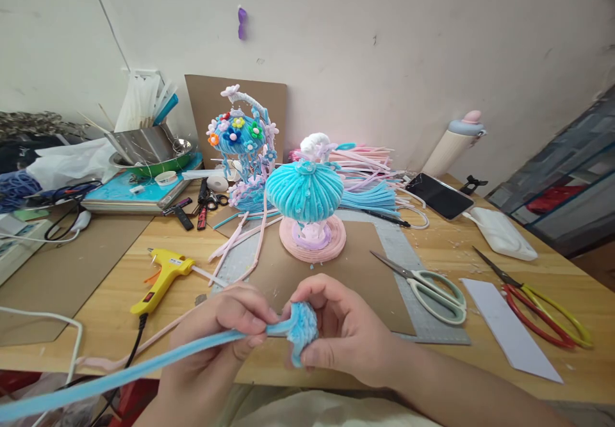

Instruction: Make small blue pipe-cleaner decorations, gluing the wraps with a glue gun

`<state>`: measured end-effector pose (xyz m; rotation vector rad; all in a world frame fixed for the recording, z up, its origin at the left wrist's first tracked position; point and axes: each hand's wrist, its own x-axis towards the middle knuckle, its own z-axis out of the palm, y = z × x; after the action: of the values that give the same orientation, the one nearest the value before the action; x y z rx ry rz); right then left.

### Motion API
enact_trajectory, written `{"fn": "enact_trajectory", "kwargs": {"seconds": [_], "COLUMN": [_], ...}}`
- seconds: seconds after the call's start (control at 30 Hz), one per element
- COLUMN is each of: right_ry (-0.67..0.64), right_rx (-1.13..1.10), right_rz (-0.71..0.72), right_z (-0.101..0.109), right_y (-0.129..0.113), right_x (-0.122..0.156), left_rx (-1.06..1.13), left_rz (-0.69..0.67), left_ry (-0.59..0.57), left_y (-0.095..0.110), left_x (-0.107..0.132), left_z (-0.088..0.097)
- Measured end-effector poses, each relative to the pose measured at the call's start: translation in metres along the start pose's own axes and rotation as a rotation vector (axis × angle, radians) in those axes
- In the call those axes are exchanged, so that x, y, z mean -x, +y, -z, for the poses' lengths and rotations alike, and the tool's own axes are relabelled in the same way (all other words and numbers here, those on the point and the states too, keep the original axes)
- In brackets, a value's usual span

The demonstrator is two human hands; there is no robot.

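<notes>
My left hand (228,324) pinches a light blue pipe cleaner (158,360) whose long tail runs off to the lower left. The pipe cleaner leads into a fuzzy blue bundle (304,324), bent in tight folds. Around that bundle my right hand (343,331) is closed, thumb below and fingers above. Both hands are above the table's front edge. Beyond them stands a turquoise lamp-shaped piece (306,191) of pipe cleaners on a round pink base (291,248). Farther back is a blue flower-covered piece (235,134).
A yellow glue gun (166,280) lies left of the hands. Pale-handled scissors (435,292), red-and-yellow scissors (538,312) and a white strip (512,331) are at the right. Behind are pipe cleaner bundles (369,198), a phone (439,195) and a bottle (451,142). Brown cardboard (369,286) lies in the middle.
</notes>
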<state>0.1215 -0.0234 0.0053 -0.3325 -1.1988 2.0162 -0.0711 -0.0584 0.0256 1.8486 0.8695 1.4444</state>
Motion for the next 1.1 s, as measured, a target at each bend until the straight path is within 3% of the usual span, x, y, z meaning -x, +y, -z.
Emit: {"fn": "enact_trajectory", "kwargs": {"seconds": [0.5, 0.7, 1.0, 1.1], "right_ry": [0.005, -0.031, -0.104, -0.153], "right_rx": [0.007, 0.094, 0.553, 0.731], "right_rz": [-0.036, 0.024, 0.097, 0.059], "right_z": [0.0, 0.001, 0.002, 0.002], "right_y": [0.001, 0.004, -0.009, -0.014], "right_x": [0.0, 0.002, 0.008, 0.01], "left_rx": [-0.001, -0.015, 0.033, 0.025], "left_rz": [-0.033, -0.021, 0.023, 0.039], "left_ry": [-0.106, -0.116, -0.101, -0.115], "left_y": [0.0, 0.001, 0.004, 0.005], "left_x": [0.001, 0.003, 0.0, 0.001], "left_z": [0.002, 0.003, 0.0, 0.001]}}
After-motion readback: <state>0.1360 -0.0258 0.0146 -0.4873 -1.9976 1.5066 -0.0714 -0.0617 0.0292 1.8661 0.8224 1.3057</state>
